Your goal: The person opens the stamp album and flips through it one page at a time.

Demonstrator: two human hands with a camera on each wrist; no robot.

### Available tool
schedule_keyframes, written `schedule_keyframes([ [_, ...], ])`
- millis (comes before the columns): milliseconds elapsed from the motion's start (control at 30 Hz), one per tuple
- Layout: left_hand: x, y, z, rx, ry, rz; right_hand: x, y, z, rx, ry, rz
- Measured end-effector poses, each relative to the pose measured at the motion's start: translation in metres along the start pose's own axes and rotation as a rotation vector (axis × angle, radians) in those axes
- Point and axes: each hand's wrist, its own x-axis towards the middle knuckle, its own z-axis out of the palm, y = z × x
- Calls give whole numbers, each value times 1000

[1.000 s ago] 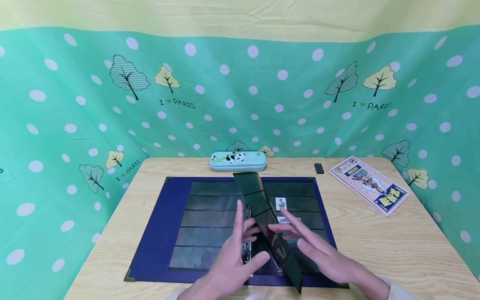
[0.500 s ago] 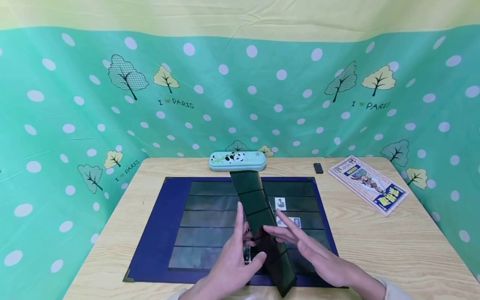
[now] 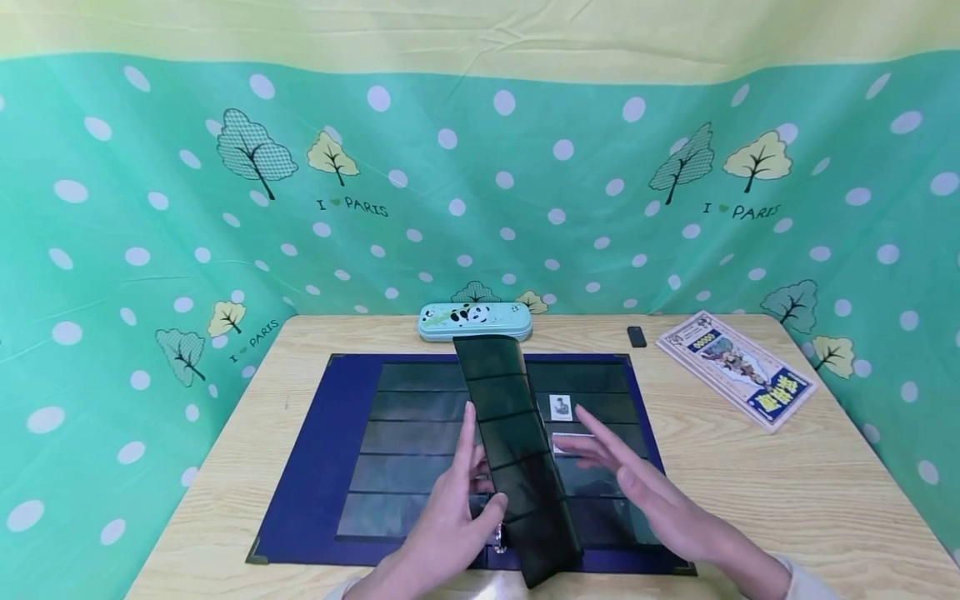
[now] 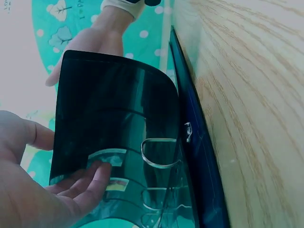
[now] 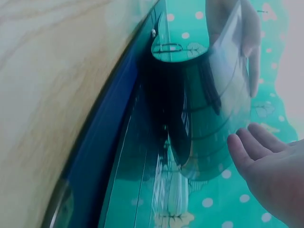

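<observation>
A blue stamp album (image 3: 300,467) lies spread on the table, with black pocket pages. One loose black page (image 3: 502,417) stands up from the rings and bends leftward. My left hand (image 3: 450,517) holds this page by its edge, thumb on one side and fingers on the other. In the left wrist view, two stamps (image 4: 118,184) show on that page beside the fingers. My right hand (image 3: 660,500) hovers over the right-hand page, fingers straight, apart from the raised page. A small portrait stamp (image 3: 560,407) sits in that right page; another stamp (image 3: 567,436) is partly covered by the right fingers.
Behind the album rests a mint panda pencil case (image 3: 476,322). A small black object (image 3: 637,337) and a pink illustrated booklet (image 3: 738,371) lie at the back right. A green dotted curtain (image 3: 420,183) encloses the wooden table (image 3: 787,500).
The raised page has swung leftward, and the left hand has shifted slightly left with it. The right hand has drawn away from the page, to the right.
</observation>
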Motion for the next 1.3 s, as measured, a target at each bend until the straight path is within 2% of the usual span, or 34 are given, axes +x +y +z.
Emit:
schedule_keyframes([
  [133,-1,-1,-4,-11,21,-21,-2,4,-7,-46,47,-33],
  [300,-1,-3,-10,-19,72,-21,-5,9,-14,-112,107,-26],
  [500,-1,-3,-16,-41,146,20,-7,14,-23,-140,152,-30],
  [800,-3,-12,-29,-33,209,54,-9,25,-35,-165,202,-42],
  [1133,-2,-25,-41,-52,261,80,-13,39,-48,-274,283,78],
  [1300,0,-31,-47,-64,296,28,-14,45,-53,-355,322,116],
])
